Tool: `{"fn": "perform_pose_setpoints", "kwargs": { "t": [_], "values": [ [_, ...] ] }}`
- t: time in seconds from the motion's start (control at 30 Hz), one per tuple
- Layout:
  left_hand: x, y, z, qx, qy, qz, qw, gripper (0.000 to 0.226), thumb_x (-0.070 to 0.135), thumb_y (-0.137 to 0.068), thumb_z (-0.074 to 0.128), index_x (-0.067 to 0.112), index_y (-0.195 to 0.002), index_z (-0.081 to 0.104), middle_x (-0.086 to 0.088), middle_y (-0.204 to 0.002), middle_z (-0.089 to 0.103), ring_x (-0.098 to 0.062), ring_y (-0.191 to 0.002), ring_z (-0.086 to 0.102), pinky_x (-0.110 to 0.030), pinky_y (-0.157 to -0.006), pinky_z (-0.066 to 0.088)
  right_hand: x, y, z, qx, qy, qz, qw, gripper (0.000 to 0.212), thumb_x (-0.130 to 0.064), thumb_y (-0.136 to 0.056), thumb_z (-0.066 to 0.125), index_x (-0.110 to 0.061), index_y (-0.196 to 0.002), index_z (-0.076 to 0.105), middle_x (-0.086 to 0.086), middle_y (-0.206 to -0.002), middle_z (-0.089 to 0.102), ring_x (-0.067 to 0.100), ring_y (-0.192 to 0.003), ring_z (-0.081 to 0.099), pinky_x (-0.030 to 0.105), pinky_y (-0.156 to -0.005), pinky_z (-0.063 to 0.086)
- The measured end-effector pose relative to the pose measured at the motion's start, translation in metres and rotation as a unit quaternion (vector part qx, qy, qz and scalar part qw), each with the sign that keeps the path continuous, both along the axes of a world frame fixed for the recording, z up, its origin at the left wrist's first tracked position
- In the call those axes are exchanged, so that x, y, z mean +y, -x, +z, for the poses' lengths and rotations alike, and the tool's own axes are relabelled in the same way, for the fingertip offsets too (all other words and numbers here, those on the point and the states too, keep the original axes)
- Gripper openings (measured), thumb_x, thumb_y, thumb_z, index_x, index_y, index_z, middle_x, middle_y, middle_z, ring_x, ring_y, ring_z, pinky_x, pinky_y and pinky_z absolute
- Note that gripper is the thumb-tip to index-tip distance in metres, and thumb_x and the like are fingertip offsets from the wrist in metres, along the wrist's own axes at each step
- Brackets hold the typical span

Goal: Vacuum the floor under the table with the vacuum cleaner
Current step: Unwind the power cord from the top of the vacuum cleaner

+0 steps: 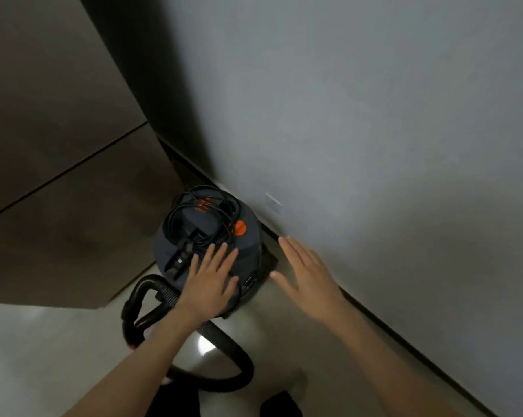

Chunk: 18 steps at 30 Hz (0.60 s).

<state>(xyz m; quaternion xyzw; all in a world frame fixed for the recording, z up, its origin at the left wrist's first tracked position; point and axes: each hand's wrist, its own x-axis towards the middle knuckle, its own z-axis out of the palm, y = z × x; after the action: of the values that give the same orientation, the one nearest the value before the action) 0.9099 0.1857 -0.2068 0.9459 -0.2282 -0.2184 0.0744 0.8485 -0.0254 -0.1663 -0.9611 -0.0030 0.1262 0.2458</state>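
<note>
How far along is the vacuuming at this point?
Nothing looks done: the power cord lies coiled on the vacuum cleaner, parked by the wall. In hand: the left hand and right hand reach toward it, fingers straight. Left: uncoiling, plugging into the wall outlet, all vacuuming.

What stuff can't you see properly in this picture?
Head view only:
- The table: out of frame.
- Top front of the dark grey round vacuum cleaner: covered by the open left hand.
- Black ribbed hose: part hidden behind the left forearm; nozzle not visible.
- Coiled black power cord: plug end lost in the tangle.
- White wall socket: too small for detail.
- Right hand: open, contact unclear.
</note>
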Motion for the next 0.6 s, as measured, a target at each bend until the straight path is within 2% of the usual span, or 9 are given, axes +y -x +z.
{"fn": "perform_pose_setpoints", "kwargs": {
  "t": [0.13, 0.3, 0.37, 0.43, 0.53, 0.6],
  "values": [
    [-0.023, 0.011, -0.005, 0.038, -0.034, 0.038, 0.998, 0.082, 0.06, -0.076, -0.005, 0.028, -0.151, 0.0, 0.002, -0.159, -0.009, -0.021, -0.145, -0.014, -0.043, -0.116, -0.006, -0.027, -0.001, -0.008, 0.018, 0.014, 0.035, 0.999, 0.11, -0.082, -0.069, -0.02, -0.019, -0.153, 0.013, 0.003, -0.16, 0.016, 0.018, -0.148, 0.01, 0.034, -0.119, 0.008],
    [-0.008, 0.012, -0.014, 0.039, -0.028, 0.131, 0.99, 0.073, 0.056, -0.085, 0.002, 0.026, -0.151, 0.0, 0.001, -0.159, -0.009, -0.022, -0.145, -0.015, -0.043, -0.116, -0.007, -0.015, -0.039, -0.031, 0.063, 0.033, 0.097, 0.993, 0.116, -0.083, -0.064, -0.023, -0.017, -0.153, 0.015, 0.003, -0.16, 0.015, 0.018, -0.148, 0.008, 0.034, -0.118, 0.008],
    [0.002, 0.007, -0.019, 0.041, -0.033, 0.159, 0.986, 0.062, 0.05, -0.097, 0.015, 0.025, -0.151, -0.001, 0.0, -0.158, -0.01, -0.022, -0.144, -0.016, -0.043, -0.116, -0.007, -0.004, -0.061, -0.045, 0.082, 0.043, 0.123, 0.988, 0.106, -0.078, -0.07, -0.01, -0.017, -0.153, 0.016, 0.004, -0.16, 0.016, 0.019, -0.148, 0.009, 0.036, -0.119, 0.01],
    [0.01, 0.001, -0.03, 0.038, -0.034, 0.181, 0.982, 0.059, 0.045, -0.1, 0.021, 0.025, -0.151, -0.002, 0.0, -0.158, -0.012, -0.023, -0.144, -0.017, -0.043, -0.116, -0.008, 0.005, -0.081, -0.061, 0.091, 0.05, 0.145, 0.984, 0.098, -0.068, -0.072, -0.002, -0.015, -0.152, 0.017, 0.006, -0.16, 0.016, 0.021, -0.148, 0.01, 0.038, -0.12, 0.013],
    [0.018, -0.017, -0.056, 0.035, -0.031, 0.204, 0.978, 0.067, 0.056, -0.092, 0.005, 0.026, -0.151, -0.003, -0.001, -0.158, -0.014, -0.023, -0.143, -0.02, -0.044, -0.116, -0.009, 0.015, -0.112, -0.089, 0.092, 0.06, 0.17, 0.979, 0.092, -0.067, -0.079, 0.006, -0.013, -0.153, 0.013, 0.006, -0.161, 0.01, 0.021, -0.148, 0.005, 0.037, -0.12, 0.01],
    [0.021, -0.037, -0.076, 0.027, -0.034, 0.214, 0.976, 0.07, 0.058, -0.09, 0.003, 0.025, -0.151, -0.004, -0.003, -0.157, -0.016, -0.023, -0.142, -0.022, -0.045, -0.115, -0.011, 0.016, -0.133, -0.11, 0.096, 0.077, 0.183, 0.975, 0.083, -0.064, -0.092, 0.023, -0.012, -0.153, 0.002, 0.004, -0.161, -0.001, 0.019, -0.148, -0.003, 0.035, -0.12, 0.005]
  ]
}}
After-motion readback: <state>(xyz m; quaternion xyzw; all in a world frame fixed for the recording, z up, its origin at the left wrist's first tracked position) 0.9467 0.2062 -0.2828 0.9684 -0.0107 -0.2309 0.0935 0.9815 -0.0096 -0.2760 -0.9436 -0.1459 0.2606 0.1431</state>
